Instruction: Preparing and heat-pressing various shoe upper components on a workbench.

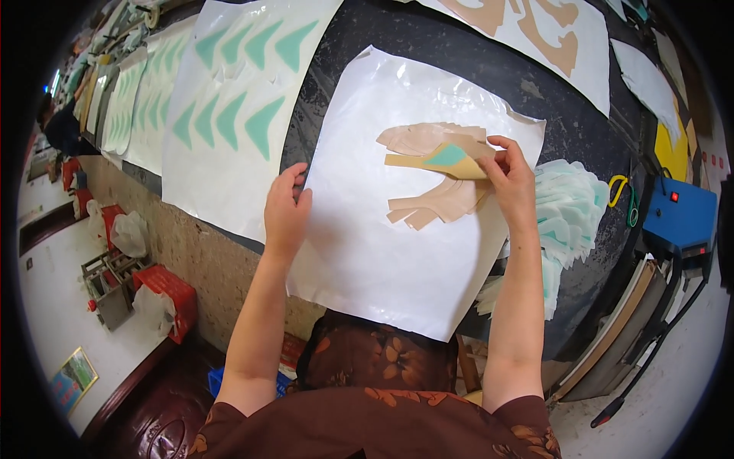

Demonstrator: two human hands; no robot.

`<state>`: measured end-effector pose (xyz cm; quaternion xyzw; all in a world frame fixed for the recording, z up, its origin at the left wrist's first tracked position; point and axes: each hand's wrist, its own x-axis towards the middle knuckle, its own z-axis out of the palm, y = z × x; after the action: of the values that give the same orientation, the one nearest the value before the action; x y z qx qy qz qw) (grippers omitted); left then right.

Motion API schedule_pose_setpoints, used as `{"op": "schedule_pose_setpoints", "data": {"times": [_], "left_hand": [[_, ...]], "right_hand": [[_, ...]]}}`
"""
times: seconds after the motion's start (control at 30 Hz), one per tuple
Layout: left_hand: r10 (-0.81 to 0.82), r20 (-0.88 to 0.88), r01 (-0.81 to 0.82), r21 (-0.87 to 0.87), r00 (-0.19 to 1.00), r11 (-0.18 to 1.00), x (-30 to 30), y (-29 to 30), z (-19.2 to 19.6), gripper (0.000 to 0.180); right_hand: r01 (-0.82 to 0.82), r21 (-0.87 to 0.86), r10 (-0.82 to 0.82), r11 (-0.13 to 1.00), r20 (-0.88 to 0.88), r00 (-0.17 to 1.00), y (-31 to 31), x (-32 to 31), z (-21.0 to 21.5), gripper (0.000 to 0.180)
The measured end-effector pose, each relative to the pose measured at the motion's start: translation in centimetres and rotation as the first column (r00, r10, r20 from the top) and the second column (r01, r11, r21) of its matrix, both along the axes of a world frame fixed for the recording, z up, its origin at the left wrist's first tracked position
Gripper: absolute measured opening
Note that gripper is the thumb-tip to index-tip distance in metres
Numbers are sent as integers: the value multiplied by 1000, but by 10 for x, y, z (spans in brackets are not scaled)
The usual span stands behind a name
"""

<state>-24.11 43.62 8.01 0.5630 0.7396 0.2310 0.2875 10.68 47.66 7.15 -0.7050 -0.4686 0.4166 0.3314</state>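
A white glossy sheet (367, 252) lies in front of me on the dark tabletop. On it rests a stack of tan cut pieces (428, 200) with curved, pronged outlines. My right hand (511, 180) pinches the right end of a tan cut piece (409, 161) bearing a green patch (446, 155), and that end curls up off the stack. My left hand (287, 210) is at the sheet's left edge, its thumb apart from its loosely bent fingers, with nothing visible in it.
Right of the sheet sits a pile of pale green-and-white pieces (566, 203), near yellow-handled scissors (616, 190) and a blue box (680, 216) with a cable. Sheets with green arrow-like shapes (264, 126) lie left; a sheet with tan shapes (550, 34) lies beyond. Red crates (172, 294) stand on the floor.
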Motion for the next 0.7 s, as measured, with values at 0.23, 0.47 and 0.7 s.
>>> {"op": "schedule_pose_setpoints", "data": {"times": [0.23, 0.47, 0.7], "left_hand": [[-443, -209, 483, 220, 872, 847, 98, 38, 22, 32], [-545, -197, 579, 209, 815, 789, 149, 40, -7, 36], [-675, -20, 666, 186, 738, 722, 155, 33, 2, 40]], "right_hand": [[-79, 153, 76, 985, 29, 997, -1, -2, -18, 32], [-104, 198, 78, 975, 135, 988, -2, -3, -21, 34], [-73, 221, 49, 973, 114, 992, 3, 3, -27, 33]]}}
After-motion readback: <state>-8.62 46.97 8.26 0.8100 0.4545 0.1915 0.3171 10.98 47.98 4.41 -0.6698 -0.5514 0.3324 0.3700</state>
